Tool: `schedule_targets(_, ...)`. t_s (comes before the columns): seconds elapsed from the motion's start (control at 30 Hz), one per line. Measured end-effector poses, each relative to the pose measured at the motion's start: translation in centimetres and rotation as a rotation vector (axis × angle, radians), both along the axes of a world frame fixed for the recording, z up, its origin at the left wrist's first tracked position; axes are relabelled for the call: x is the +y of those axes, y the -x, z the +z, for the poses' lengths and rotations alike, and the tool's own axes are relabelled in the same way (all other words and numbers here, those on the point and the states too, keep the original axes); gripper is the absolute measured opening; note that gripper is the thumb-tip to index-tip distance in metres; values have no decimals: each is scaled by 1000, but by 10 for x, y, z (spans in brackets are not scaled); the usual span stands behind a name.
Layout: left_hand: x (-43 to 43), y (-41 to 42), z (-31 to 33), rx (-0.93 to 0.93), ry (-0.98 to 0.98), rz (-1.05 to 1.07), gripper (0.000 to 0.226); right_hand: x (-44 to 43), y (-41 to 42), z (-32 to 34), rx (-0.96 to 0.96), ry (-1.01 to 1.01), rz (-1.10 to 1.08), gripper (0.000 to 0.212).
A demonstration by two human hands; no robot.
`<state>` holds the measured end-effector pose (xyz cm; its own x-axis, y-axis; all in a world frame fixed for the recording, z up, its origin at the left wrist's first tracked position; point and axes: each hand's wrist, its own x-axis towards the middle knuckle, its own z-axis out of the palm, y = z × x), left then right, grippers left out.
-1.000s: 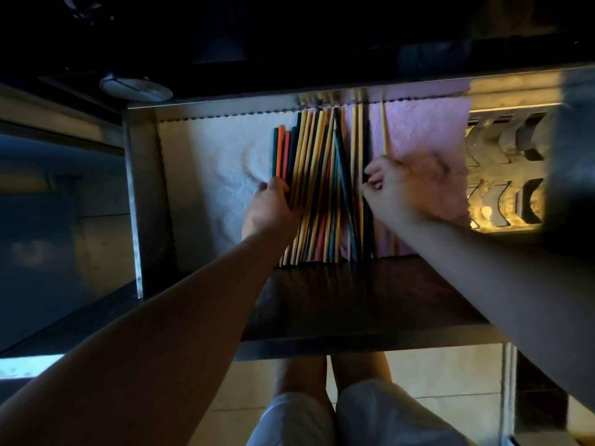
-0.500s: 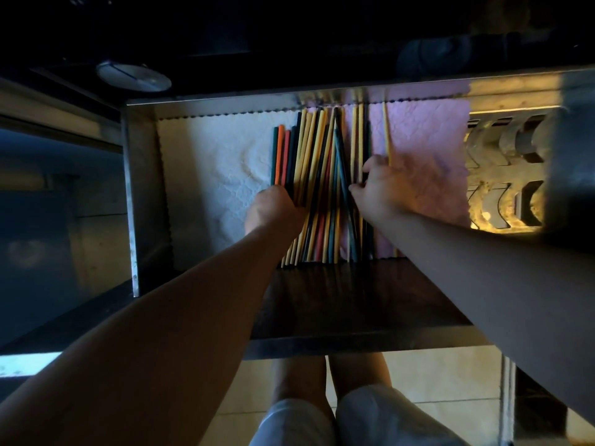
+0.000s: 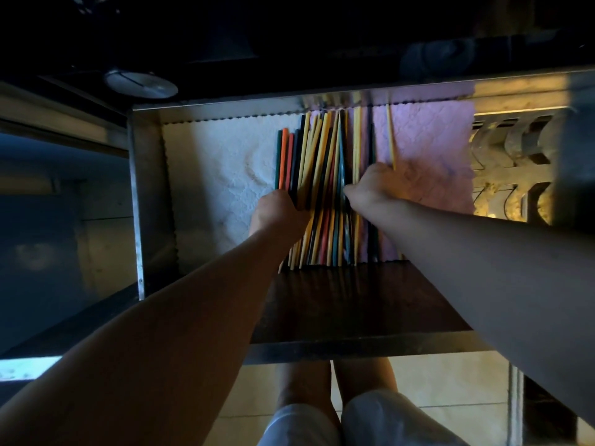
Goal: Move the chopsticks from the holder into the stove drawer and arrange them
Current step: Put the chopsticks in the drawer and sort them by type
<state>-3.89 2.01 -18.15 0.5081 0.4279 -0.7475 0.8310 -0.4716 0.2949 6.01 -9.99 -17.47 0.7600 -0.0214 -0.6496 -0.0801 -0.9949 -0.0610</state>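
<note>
Several coloured chopsticks (image 3: 322, 162) lie side by side, lengthwise, in the open metal stove drawer (image 3: 138, 194), over a white cloth (image 3: 219, 169) and a pink cloth (image 3: 431, 156). My left hand (image 3: 278, 214) rests against the left edge of the bundle, fingers curled onto the sticks. On the right side my right hand (image 3: 373, 188) lies with its fingers curled; its thumb touches the teal sticks. One yellow chopstick (image 3: 390, 136) lies apart on the pink cloth, running under my right hand. Whether either hand grips a stick is hidden.
A round stove knob (image 3: 141, 83) sits above the drawer's left corner. A perforated metal rack (image 3: 515, 165) lies at the drawer's right. The dark drawer front (image 3: 354, 304) is nearest me, with my knees and the tiled floor below.
My right hand has slid left from the pink cloth to the bundle's right side. My left hand has stayed at the left edge, shifting slightly toward me.
</note>
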Motion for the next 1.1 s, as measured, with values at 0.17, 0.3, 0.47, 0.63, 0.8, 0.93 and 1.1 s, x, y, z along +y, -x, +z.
schedule_targets(0.17,3,4,2,-6,26,61,19,-4,0,-7,37,-127,-202,41)
schedule_targets(0.3,2,6,5,-44,66,173,13,-8,0,-14,105,-266,-289,22)
schedule_targets(0.47,0,6,5,-77,46,245,22,-6,7,-9,112,-490,-546,14)
schedule_targets(0.63,-7,4,4,-119,-17,213,10,-13,8,-7,36,-530,-648,22)
schedule_targets(0.8,-15,-1,0,-97,-59,203,19,-34,4,13,-62,-468,-564,17)
schedule_targets(0.93,-23,-4,0,-75,-88,190,20,-45,-2,8,-189,-341,-499,14)
schedule_targets(1.1,-24,-8,3,-64,-44,228,12,-48,-5,2,-188,-214,-377,41)
